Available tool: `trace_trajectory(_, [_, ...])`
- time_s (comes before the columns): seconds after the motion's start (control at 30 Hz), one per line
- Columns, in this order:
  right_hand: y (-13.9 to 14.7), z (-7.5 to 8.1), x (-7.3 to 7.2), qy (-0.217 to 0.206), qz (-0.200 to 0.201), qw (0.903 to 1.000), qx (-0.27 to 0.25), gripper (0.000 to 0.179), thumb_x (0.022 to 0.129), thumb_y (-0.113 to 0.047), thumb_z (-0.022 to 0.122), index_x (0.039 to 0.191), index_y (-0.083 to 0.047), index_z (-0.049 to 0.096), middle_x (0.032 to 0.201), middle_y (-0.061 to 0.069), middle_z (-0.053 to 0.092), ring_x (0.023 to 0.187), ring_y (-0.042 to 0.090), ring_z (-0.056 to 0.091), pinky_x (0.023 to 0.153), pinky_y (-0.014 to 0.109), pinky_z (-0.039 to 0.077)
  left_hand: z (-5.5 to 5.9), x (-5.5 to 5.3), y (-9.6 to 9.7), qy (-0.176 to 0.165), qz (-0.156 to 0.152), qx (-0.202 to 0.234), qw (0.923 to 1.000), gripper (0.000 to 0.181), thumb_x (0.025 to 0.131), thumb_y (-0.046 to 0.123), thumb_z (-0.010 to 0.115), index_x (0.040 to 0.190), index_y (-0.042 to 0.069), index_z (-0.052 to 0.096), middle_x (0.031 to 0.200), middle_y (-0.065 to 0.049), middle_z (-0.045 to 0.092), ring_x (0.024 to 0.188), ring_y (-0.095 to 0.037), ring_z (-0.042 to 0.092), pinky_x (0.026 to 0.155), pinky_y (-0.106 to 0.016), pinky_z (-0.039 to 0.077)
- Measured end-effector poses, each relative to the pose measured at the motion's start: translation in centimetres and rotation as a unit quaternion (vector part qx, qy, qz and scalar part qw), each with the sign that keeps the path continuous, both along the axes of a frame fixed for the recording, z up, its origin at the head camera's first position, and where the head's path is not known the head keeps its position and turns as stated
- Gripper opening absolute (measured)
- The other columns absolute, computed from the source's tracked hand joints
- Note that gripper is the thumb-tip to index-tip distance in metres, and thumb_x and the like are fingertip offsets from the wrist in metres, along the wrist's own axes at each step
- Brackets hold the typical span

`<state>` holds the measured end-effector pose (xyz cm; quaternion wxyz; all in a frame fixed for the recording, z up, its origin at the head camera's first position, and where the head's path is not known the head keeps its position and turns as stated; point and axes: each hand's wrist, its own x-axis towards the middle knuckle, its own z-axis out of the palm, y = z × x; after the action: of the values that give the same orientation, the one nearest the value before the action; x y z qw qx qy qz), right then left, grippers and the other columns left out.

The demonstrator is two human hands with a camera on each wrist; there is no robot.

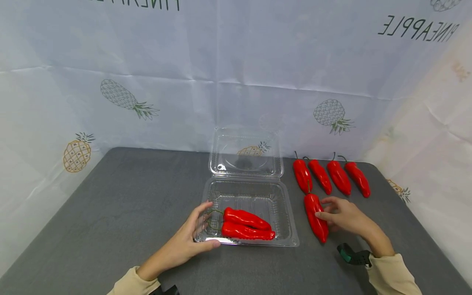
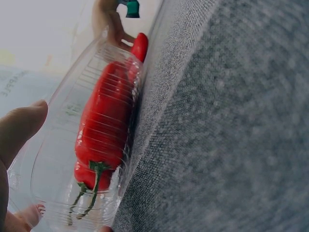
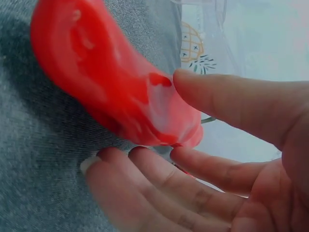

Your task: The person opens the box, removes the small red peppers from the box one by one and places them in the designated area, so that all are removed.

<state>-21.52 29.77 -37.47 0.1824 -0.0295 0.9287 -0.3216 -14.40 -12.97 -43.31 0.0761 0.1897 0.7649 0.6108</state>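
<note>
A clear plastic clamshell container (image 1: 291,229) stands with its lid (image 1: 212,164) raised behind it. Two red peppers (image 1: 245,225) lie side by side inside, green stems pointing left. My left hand (image 1: 186,239) holds the container's near left corner, thumb along the front rim and fingers at the left wall. Right of the container, another red pepper (image 1: 317,221) lies on the table beside my right hand (image 1: 344,215). The right thumb (image 3: 217,94) reaches over this pepper, while the other fingers stay extended along its right side, not wrapped round it.
Several more red peppers (image 1: 339,178) lie in a row at the table's back right. A pineapple-print cloth (image 1: 177,110) hangs behind the grey table (image 1: 129,196). A dark band with a green part (image 1: 350,255) sits at my right wrist.
</note>
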Motion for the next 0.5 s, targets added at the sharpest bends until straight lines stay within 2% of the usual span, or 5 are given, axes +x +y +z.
trace_trajectory(0.27, [-0.58, 0.21, 0.02, 0.004, -0.002, 1.0, 0.008, 0.068, 0.091, -0.026, 0.072, 0.137, 0.013, 0.042, 0.11, 0.026, 0.064, 0.078, 0.019, 0.068, 0.068, 0.038, 0.064, 0.05, 0.0, 0.0, -0.002, -0.001, -0.004, 1.0, 0.093, 0.084, 0.02, 0.079, 0.154, 0.008, 0.019, 0.163, -0.017, 0.019, 0.147, -0.044, 0.028, 0.117, -0.05, 0.031])
trace_trajectory(0.33, [-0.6, 0.34, 0.14, 0.021, 0.007, 0.9994, 0.026, 0.066, 0.091, -0.029, 0.072, 0.136, 0.011, 0.045, 0.11, 0.023, 0.065, 0.083, 0.021, 0.068, 0.069, 0.037, 0.063, 0.04, 0.01, -0.02, -0.003, -0.001, -0.006, 1.0, 0.093, 0.084, 0.02, 0.079, 0.154, 0.008, 0.019, 0.163, -0.017, 0.019, 0.147, -0.044, 0.028, 0.117, -0.05, 0.031])
trace_trajectory(0.5, [-0.64, 0.96, 0.76, 0.081, 0.023, 0.9948, 0.057, 0.065, 0.091, -0.038, 0.07, 0.135, 0.006, 0.05, 0.117, 0.021, 0.066, 0.103, 0.035, 0.067, 0.077, 0.045, 0.061, 0.02, -0.01, -0.04, -0.003, 0.0, -0.007, 1.0, 0.093, 0.084, 0.021, 0.08, 0.154, 0.008, 0.02, 0.163, -0.017, 0.019, 0.147, -0.045, 0.028, 0.117, -0.051, 0.031])
